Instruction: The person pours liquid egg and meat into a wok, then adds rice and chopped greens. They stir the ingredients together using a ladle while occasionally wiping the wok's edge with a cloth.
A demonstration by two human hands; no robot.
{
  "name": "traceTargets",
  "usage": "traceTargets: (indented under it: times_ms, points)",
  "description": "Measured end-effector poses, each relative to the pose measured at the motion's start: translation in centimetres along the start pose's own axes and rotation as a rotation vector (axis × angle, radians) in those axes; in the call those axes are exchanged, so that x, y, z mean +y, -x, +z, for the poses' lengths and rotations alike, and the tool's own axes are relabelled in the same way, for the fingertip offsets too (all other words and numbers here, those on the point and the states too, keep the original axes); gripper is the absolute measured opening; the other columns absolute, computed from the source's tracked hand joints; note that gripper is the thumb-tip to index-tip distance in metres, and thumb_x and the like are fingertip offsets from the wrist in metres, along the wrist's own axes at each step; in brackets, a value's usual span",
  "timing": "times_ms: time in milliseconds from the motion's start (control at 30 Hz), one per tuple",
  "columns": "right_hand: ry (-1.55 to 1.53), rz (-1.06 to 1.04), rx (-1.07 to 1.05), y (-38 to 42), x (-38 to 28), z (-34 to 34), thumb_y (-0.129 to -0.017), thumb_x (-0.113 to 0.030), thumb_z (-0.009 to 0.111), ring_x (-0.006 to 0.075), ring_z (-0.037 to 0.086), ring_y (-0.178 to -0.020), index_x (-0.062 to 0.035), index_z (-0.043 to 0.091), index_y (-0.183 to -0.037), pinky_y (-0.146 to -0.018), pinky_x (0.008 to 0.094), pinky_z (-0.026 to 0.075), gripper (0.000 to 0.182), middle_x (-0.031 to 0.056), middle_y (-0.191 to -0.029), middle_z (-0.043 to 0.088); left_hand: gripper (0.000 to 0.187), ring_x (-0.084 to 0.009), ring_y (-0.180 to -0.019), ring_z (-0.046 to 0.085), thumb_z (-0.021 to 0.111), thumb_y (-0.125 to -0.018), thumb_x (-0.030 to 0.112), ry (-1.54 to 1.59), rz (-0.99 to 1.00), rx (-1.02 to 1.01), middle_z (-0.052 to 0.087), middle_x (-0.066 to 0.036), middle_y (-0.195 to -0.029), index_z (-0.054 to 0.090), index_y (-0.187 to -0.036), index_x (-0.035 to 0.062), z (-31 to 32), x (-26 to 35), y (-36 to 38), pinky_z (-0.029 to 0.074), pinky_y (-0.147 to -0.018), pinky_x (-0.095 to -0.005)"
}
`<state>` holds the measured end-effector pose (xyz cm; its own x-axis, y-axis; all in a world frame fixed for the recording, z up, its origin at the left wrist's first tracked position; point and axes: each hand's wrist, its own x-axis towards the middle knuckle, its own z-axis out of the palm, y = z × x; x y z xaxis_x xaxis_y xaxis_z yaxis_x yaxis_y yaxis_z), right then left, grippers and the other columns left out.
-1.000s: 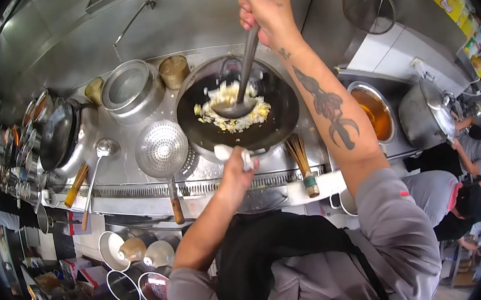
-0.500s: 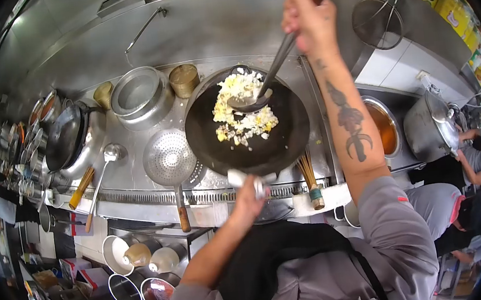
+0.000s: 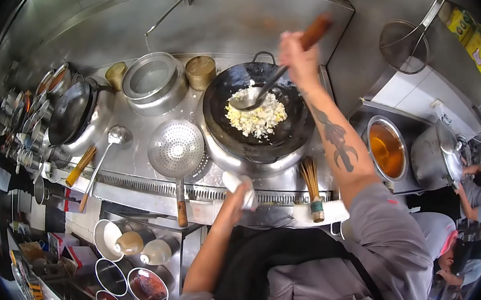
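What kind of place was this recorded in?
Most likely a restaurant or other commercial kitchen: a large black wok sits on a long steel counter, a big perforated strainer lies beside it, and co-workers stand at the right edge of the view.

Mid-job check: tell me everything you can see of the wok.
The wok is a wide, round, dark pan, metal by its look, with a sheen inside and a loop handle at its far rim. It sits open side up on a shiny round stand. White and yellow bits of food lie heaped inside, with the bowl of the ladle among them. The white cloth appears clear of its near rim. Its underside is hidden.
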<state>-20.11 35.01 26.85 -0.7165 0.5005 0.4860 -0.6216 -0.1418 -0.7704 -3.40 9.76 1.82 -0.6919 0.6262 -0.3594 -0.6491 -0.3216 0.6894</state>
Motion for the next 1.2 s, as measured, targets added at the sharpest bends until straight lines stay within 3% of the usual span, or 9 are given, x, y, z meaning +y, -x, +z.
traceTargets:
  times_ms: [67,267,367,500,600,633,733,1000,1200]
  points:
    - [0.243,0.178,-0.093,-0.6,5.5,-0.8,-0.085,-0.015,0.065,0.0088,0.039,-0.039,-0.0075,0.047,-0.070,-0.037,0.0259,0.032,0.025,0.0003,-0.056,0.045,0.031,-0.0208,-0.059,0.058,0.064,-0.085,0.028,-0.121,-0.087,0.208,0.057,-0.007,-0.077,0.049,-0.102,0.0079,-1.3,-0.9,3.8,0.049,-0.049,-0.0330]
    - [0.112,0.028,-0.037,-2.6,2.1,0.2,-0.084,-0.015,0.065,0.0089,0.041,-0.036,-0.0079,0.049,-0.068,-0.035,0.0259,0.031,0.024,-0.0019,-0.053,0.045,0.042,-0.0214,-0.068,0.059,0.063,-0.078,0.020,-0.166,-0.219,0.526,0.057,-0.009,-0.086,0.046,-0.112,0.0015,-7.8,-5.9,15.1,0.051,-0.052,-0.0338]
    - [0.254,0.224,-0.065,-3.0,5.0,0.1,-0.086,-0.013,0.062,0.0086,0.040,-0.036,-0.0088,0.046,-0.067,-0.035,0.0258,0.030,0.025,-0.0022,-0.052,0.044,0.041,-0.0229,-0.067,0.060,0.063,-0.078,0.019,-0.157,-0.217,0.637,0.058,-0.010,-0.086,0.047,-0.111,0.0005,-7.6,-6.1,18.7,0.053,-0.051,-0.0342]
    - [0.086,0.034,-0.054,-3.7,2.3,-0.3,-0.084,-0.014,0.064,0.0092,0.041,-0.037,-0.0068,0.048,-0.070,-0.035,0.0266,0.032,0.022,-0.0005,-0.052,0.045,0.042,-0.0239,-0.063,0.061,0.064,-0.080,0.023,0.071,-0.082,0.691,0.060,-0.011,-0.082,0.049,-0.111,0.0002,-5.6,-5.1,21.5,0.053,-0.047,-0.0356]
    - [0.140,0.191,-0.072,-2.1,6.4,-1.0,-0.085,-0.014,0.064,0.0083,0.040,-0.037,-0.0066,0.050,-0.070,-0.035,0.0259,0.031,0.022,-0.0008,-0.052,0.046,0.045,-0.0232,-0.064,0.062,0.062,-0.083,0.035,0.218,-0.045,0.634,0.061,-0.011,-0.081,0.051,-0.110,0.0011,-6.8,-5.6,20.4,0.051,-0.045,-0.0367]
    - [0.215,0.152,-0.077,-2.5,4.9,-0.5,-0.086,-0.013,0.063,0.0082,0.040,-0.038,-0.0066,0.049,-0.070,-0.036,0.0260,0.031,0.022,-0.0008,-0.053,0.045,0.054,-0.0245,-0.065,0.063,0.053,-0.087,0.051,0.145,-0.059,0.518,0.062,-0.011,-0.081,0.052,-0.110,0.0017,-7.6,-5.7,19.9,0.051,-0.046,-0.0378]
    - [0.167,0.055,-0.082,-2.7,3.3,-0.3,-0.086,-0.013,0.063,0.0088,0.041,-0.038,-0.0061,0.049,-0.068,-0.036,0.0262,0.032,0.024,-0.0002,-0.052,0.045,0.064,-0.0271,-0.066,0.063,0.043,-0.088,0.061,0.188,-0.091,0.519,0.062,-0.012,-0.081,0.052,-0.113,0.0025,-5.7,-3.3,17.3,0.052,-0.048,-0.0386]
    - [0.134,0.055,-0.168,0.5,3.4,0.1,-0.086,-0.013,0.063,0.0085,0.043,-0.040,-0.0073,0.047,-0.066,-0.039,0.0252,0.034,0.027,-0.0005,-0.053,0.046,0.067,-0.0277,-0.072,0.062,0.027,-0.090,0.067,0.169,-0.097,0.196,0.061,-0.011,-0.086,0.053,-0.112,0.0092,-0.8,0.2,2.7,0.049,-0.052,-0.0426]
    - [0.144,0.248,-0.259,2.9,2.2,1.8,-0.086,-0.015,0.064,0.0070,0.043,-0.043,-0.0084,0.046,-0.065,-0.039,0.0239,0.033,0.028,-0.0013,-0.056,0.047,0.062,-0.0271,-0.082,0.060,0.030,-0.087,0.071,0.223,-0.222,0.274,0.060,-0.007,-0.092,0.054,-0.106,0.0162,3.4,1.7,-7.5,0.052,-0.065,-0.0467]
